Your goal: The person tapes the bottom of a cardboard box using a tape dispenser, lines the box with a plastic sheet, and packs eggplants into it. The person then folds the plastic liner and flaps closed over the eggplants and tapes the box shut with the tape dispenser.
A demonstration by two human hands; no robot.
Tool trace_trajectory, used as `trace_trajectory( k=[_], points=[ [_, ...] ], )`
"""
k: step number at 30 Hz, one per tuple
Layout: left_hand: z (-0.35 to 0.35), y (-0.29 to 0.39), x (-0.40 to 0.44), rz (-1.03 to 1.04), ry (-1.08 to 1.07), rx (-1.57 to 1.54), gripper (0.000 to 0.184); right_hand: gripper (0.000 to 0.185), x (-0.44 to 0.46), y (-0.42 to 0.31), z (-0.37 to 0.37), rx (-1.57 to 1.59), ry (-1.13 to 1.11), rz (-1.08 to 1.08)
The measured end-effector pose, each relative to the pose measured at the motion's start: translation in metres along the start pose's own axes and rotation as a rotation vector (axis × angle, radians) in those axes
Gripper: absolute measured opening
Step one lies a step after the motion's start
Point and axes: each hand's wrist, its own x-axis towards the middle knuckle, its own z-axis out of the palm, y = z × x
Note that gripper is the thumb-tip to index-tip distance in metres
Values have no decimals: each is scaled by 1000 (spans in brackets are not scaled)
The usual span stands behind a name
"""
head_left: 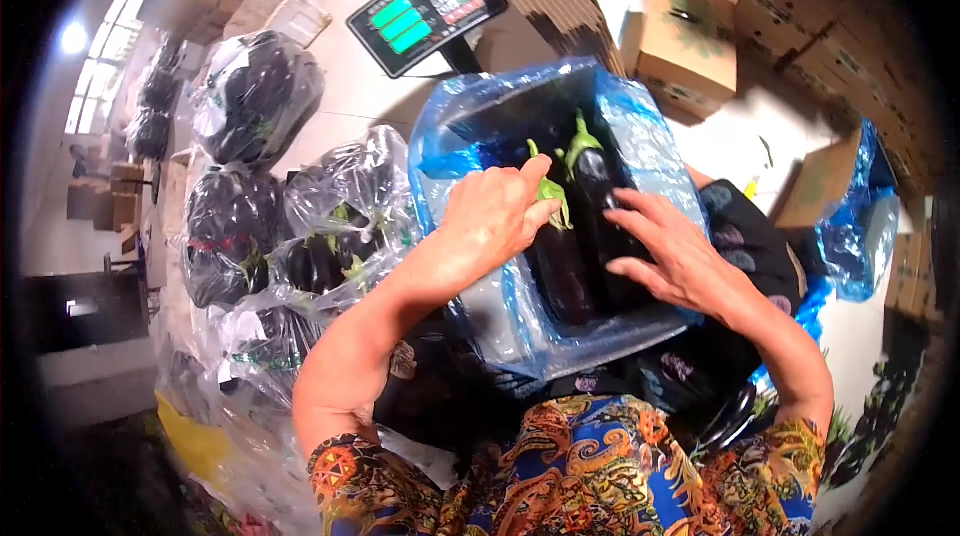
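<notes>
A box lined with a blue plastic bag (480, 331) stands in front of me. Dark purple eggplants with green stems lie lengthwise inside it. My left hand (500, 211) is closed at the green cap of one eggplant (563, 271), with its fingers pressed around the stem end. Beside it lies another eggplant (597, 186), its stem pointing away from me. Over that one's right side, my right hand (665, 251) is open, fingers spread and the tips at or just above its skin.
Clear bags of eggplants (235, 236) are piled at the left. A scale display (425, 11) with green screens stands beyond the box. Cardboard boxes (685, 46) are at the upper right, and another blue-lined box (825, 181) is at the right.
</notes>
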Motion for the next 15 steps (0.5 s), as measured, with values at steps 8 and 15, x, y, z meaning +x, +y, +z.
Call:
trace_trajectory(
  k=[8,15],
  points=[
    [-47,-29,0,-181,268,-274,36,48,-10,20,-26,-93,89,223],
    [-37,-75,1,-145,443,-187,54,52,5,37,-27,-88,84,316]
  ],
)
